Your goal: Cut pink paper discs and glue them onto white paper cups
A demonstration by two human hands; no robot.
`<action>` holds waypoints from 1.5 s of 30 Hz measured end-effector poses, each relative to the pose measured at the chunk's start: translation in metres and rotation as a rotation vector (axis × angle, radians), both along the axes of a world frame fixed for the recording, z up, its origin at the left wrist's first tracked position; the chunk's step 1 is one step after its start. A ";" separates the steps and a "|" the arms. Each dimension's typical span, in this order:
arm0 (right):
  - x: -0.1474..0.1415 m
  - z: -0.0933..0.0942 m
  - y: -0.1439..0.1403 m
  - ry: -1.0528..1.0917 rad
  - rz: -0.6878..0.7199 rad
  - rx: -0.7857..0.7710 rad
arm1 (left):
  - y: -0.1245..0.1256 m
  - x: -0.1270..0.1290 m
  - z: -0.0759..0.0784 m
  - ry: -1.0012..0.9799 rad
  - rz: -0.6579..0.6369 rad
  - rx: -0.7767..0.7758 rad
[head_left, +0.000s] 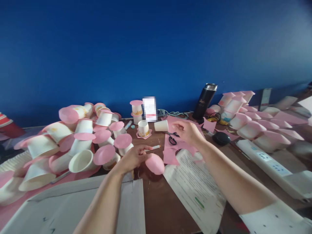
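Observation:
My left hand (133, 158) is closed on the edge of a pink paper disc (155, 164), held above the brown table. Just beyond its fingertips is a white tube with an orange end (154, 148); whether the fingers touch it I cannot tell. My right hand (186, 130) hovers with bent, slightly parted fingers and nothing visible in them. A white paper cup (161, 125) lies on its side just left of those fingers, apart from them. Near it, another paper cup (143, 129) stands on a pink paper piece. Black-handled scissors (173, 138) lie below the right hand on pink paper (170, 156).
Many cups with pink discs (83, 136) are heaped at left, more (258, 125) at right. A printed sheet (197, 191), a black flask (204, 100), a round black case (221, 138) and a power strip (273, 167) lie or stand around. A blue wall (156, 55) closes the back.

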State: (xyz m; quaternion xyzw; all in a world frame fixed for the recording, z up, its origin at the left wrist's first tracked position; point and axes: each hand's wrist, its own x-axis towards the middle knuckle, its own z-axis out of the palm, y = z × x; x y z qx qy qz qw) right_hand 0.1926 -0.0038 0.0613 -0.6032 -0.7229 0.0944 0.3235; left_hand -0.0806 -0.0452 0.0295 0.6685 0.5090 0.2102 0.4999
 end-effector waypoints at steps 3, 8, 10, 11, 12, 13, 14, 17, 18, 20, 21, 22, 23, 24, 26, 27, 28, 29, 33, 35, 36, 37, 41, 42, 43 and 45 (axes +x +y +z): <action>-0.009 -0.002 -0.009 -0.005 0.048 -0.093 | -0.001 -0.002 0.000 0.124 -0.009 0.036; -0.019 -0.006 -0.024 -0.056 0.121 -0.219 | -0.003 0.000 -0.002 0.306 0.093 0.217; -0.021 -0.007 -0.029 -0.083 0.130 -0.231 | -0.003 -0.001 0.000 0.315 0.178 0.290; -0.021 -0.006 -0.031 -0.105 0.127 -0.233 | -0.004 -0.002 0.001 0.320 0.214 0.329; -0.020 -0.005 -0.033 -0.135 0.113 -0.236 | -0.004 -0.002 0.001 0.333 0.240 0.364; -0.019 -0.004 -0.034 -0.172 0.085 -0.242 | -0.004 -0.003 0.002 0.355 0.258 0.391; -0.018 -0.002 -0.036 -0.219 0.049 -0.251 | -0.005 -0.003 0.002 0.381 0.265 0.404; -0.015 0.003 -0.047 -0.409 -0.036 -0.288 | -0.006 -0.002 0.002 0.448 0.228 0.388; -0.016 0.003 -0.053 -0.487 -0.034 -0.305 | -0.006 -0.001 0.001 0.467 0.209 0.384; -0.019 -0.003 -0.069 -0.626 0.006 -0.355 | -0.007 0.001 0.000 0.501 0.184 0.385; -0.021 -0.007 -0.077 -0.672 0.041 -0.357 | -0.007 0.002 0.000 0.518 0.182 0.387; -0.023 -0.013 -0.084 -0.711 0.067 -0.338 | -0.007 0.003 0.000 0.532 0.186 0.389; -0.024 -0.018 -0.091 -0.737 0.076 -0.295 | -0.008 0.004 -0.001 0.542 0.190 0.391; -0.024 -0.023 -0.095 -0.756 0.060 -0.261 | -0.008 0.005 -0.001 0.547 0.192 0.392; -0.021 -0.030 -0.100 -0.740 0.055 -0.229 | -0.008 0.005 -0.002 0.548 0.189 0.394; -0.018 -0.031 -0.101 -0.709 0.059 -0.234 | -0.008 0.005 -0.003 0.545 0.192 0.399; -0.014 -0.030 -0.102 -0.669 0.062 -0.235 | -0.008 0.005 -0.004 0.537 0.198 0.405; -0.011 -0.030 -0.103 -0.628 0.069 -0.223 | -0.007 0.004 -0.005 0.526 0.206 0.411; -0.003 -0.033 -0.112 -0.560 0.205 -0.084 | -0.007 0.004 -0.008 0.485 0.233 0.438; -0.003 -0.041 -0.119 -0.581 0.264 -0.067 | -0.007 0.004 -0.008 0.486 0.233 0.445; -0.004 -0.045 -0.121 -0.587 0.265 -0.061 | -0.007 0.004 -0.009 0.491 0.232 0.448; -0.004 -0.048 -0.123 -0.589 0.262 -0.055 | -0.008 0.005 -0.009 0.496 0.232 0.449; -0.004 -0.050 -0.126 -0.553 0.269 -0.029 | -0.008 0.005 -0.009 0.503 0.239 0.462; -0.005 -0.048 -0.128 -0.540 0.287 -0.014 | -0.008 0.005 -0.009 0.498 0.241 0.472; -0.005 -0.045 -0.129 -0.528 0.310 0.003 | -0.008 0.005 -0.010 0.491 0.242 0.482; -0.008 -0.041 -0.134 -0.511 0.357 0.019 | -0.008 0.005 -0.010 0.476 0.244 0.503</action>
